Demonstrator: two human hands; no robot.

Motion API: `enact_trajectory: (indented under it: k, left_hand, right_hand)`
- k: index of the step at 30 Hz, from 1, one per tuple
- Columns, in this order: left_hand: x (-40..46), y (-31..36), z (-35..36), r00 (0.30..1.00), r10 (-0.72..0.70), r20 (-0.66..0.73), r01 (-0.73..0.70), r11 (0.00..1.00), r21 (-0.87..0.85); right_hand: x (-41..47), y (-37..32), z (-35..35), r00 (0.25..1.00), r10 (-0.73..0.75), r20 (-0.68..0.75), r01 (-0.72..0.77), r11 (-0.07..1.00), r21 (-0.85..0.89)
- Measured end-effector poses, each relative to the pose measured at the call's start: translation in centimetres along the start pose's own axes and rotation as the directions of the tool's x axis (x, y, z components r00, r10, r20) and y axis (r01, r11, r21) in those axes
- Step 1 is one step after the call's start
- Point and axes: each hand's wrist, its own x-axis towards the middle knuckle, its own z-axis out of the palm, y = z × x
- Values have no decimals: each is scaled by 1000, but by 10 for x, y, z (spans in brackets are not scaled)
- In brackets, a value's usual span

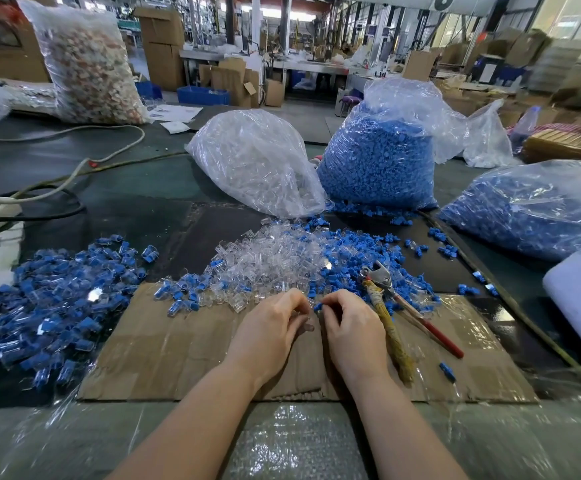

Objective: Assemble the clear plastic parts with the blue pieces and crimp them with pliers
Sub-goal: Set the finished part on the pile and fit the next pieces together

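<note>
— Where is the blue piece [318, 306]?
— Pinched in the right hand [349, 327], over the cardboard sheet [178, 355], almost touching the clear plastic part [307, 320] held by the left hand's [270, 329] curled fingers.
— And the pliers [391, 306]?
— Lying untouched just right of the hands, jaws in the loose blue pile.

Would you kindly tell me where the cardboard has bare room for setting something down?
Bare: the brown cardboard sheet left of the left hand, below the clear plastic parts. Crowded: around the pliers, right.
</note>
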Motion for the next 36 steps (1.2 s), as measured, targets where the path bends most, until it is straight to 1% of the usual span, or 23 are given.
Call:
enact_trajectory:
  k: [2, 4, 6, 8, 13, 19, 24, 26, 30, 36]
  left_hand:
    - [1, -1, -1, 999, -36, -7, 36, 999, -26]
    - [1, -2, -4, 993, -113, -34, 108, 987, -122]
    - [1, -2, -6, 979, -193, -61, 172, 954, -247]
    - [2, -2, -7, 969, -237, -64, 207, 930, -305]
    - [4, -1, -9, 960, -272, -63, 232, 904, -359]
    - [4, 0, -9, 957, -287, -47, 242, 875, -418]
    - [5, -1, -8, 948, -313, -55, 259, 861, -437]
    - [5, -1, -8, 945, -323, -51, 268, 853, -447]
    - [3, -3, -7, 942, -331, -52, 278, 859, -430]
    - [2, -2, -9, 960, -281, -20, 251, 885, -391]
  right_hand:
    - [0, 0, -1, 1000, 8, 2, -8, 999, 35]
    - [0, 0, -3, 1000, 20, -3, -20, 997, 77]
    - [0, -1, -4, 1000, 20, -12, -19, 993, 115]
    - [-1, -2, -5, 1000, 5, -15, -3, 988, 152]
    - [-2, -5, -6, 998, -59, 12, 55, 974, 221]
    - [-3, -6, -6, 992, -128, 11, 124, 972, 201]
    - [-4, -8, -7, 989, -144, -15, 143, 960, 241]
    - [-4, -8, -6, 988, -155, -1, 152, 966, 208]
    - [-5, -6, -2, 982, -182, 40, 178, 981, 82]
    - [-4, -5, 2, 980, -183, 82, 184, 983, -16]
